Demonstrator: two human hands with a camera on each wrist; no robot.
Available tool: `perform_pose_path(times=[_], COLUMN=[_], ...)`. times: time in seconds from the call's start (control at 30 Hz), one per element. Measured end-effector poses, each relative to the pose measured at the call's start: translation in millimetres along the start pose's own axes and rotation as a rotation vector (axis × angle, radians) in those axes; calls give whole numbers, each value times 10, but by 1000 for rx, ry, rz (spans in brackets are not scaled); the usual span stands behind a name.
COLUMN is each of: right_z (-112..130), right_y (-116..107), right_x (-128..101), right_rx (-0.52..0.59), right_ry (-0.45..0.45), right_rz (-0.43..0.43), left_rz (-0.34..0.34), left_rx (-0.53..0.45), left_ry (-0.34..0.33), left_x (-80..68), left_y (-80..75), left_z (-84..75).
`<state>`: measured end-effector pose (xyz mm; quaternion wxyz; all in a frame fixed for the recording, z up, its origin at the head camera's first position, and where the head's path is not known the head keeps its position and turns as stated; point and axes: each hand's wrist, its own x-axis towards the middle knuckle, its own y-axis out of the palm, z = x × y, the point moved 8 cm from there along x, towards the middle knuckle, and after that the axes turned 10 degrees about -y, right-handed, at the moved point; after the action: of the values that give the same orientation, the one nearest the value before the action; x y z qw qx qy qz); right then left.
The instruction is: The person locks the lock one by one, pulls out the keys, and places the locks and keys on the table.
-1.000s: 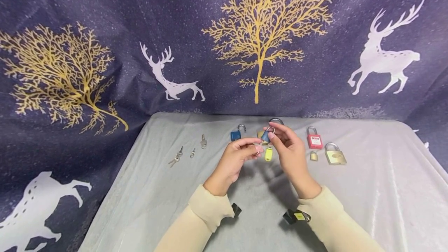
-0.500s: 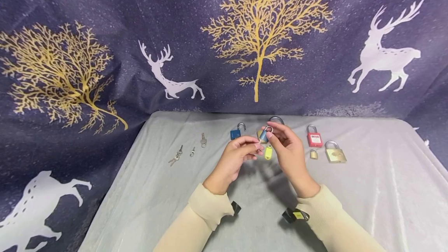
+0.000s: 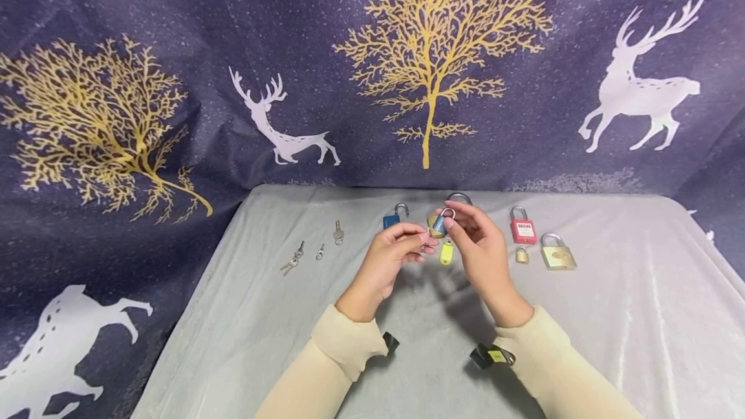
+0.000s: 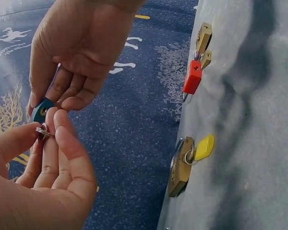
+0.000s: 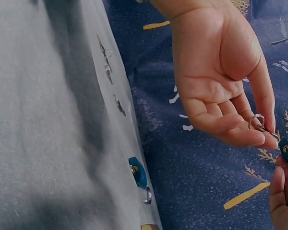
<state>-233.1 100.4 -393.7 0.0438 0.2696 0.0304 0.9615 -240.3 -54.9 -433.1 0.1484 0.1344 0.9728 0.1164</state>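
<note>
1. Small blue padlock: in the air over the near-middle of the table, body tilted, shackle up, keyhole facing the left hand.
2. Right hand has it, thumb one side, fingers the other. I read that as nearly closed, a firm pinch.
3. Left hand pinches a small key with a ring between thumb and fingertips; its other fingers are loosely bent.
4. My wrist views put the key just beside the blue padlock, outside the keyhole. Head view too small for me to tell the gap.
5. Behind the hands, on the table: brass padlock, partly covered in my head view. Yellow tag lies on its near side; a ring sits between the two. Can't tell if a key is in that lock.
6. Left of that: second blue padlock, shackle swung open.
7. Right side: red padlock with white label, tiny brass padlock just in front, large brass padlock beside them.
8. Far left: key bunch, small loose key, larger key, all near each other.
9. Grey cloth on the table; navy deer-and-tree backdrop behind.
</note>
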Motion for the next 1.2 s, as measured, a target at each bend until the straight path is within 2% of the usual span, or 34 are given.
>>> perform_pose_path(times=[0.27,0.67,0.97,1.07,1.2], right_z=[43,112,73,62,55], right_y=[-39,-134,-261,-306,-342], right_x=[35,93,99,100,112], right_rx=[22,-2,-37,-70,-55], right_ry=[-17,-42,-9,-1,-9], right_rz=[-3,-10,-14,-14,-3], left_rz=[-10,-70,-146,-180,-230], left_rx=[20,-17,-6,0,-6], left_ry=[13,61,72,78,87], left_x=[-29,-85,-152,-174,-210], left_y=[-18,-215,-465,-594,-813], left_z=[-65,-257,-384,-417,-448])
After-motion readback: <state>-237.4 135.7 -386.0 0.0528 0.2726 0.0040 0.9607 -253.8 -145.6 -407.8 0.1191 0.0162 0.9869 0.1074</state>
